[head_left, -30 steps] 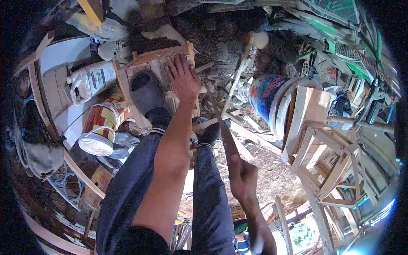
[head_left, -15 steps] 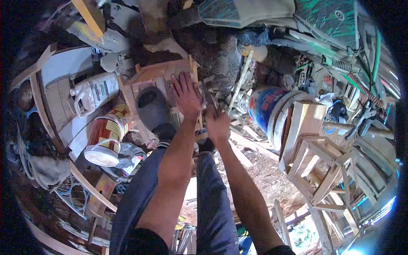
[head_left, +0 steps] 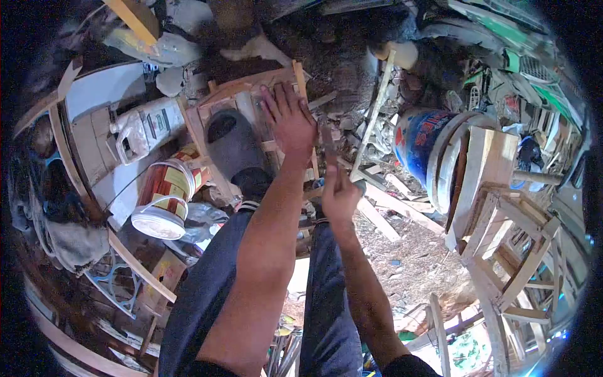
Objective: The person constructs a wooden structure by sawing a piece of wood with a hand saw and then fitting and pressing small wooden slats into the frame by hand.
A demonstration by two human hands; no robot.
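Note:
My left hand [head_left: 292,122] lies with its fingers spread on a small wooden frame of slats [head_left: 251,94]. Beside it, my right hand [head_left: 340,196] is closed round the lower end of a narrow, flat tool [head_left: 328,144], perhaps a saw or blade, which points up and away next to the frame's right edge. My left foot, in a dark clog [head_left: 233,141], rests on the wooden frame. The tool's exact kind is too blurred to tell.
To the left are a red paint bucket [head_left: 162,195] and a white jug [head_left: 151,129]. A blue drum [head_left: 421,141] stands to the right, near a wooden stool frame [head_left: 509,232]. Wood strips [head_left: 379,220] and shavings lie on the ground.
The view has shifted, so most things appear further right or lower. My right hand and the tool have moved slightly away from my left hand, which stays on the frame.

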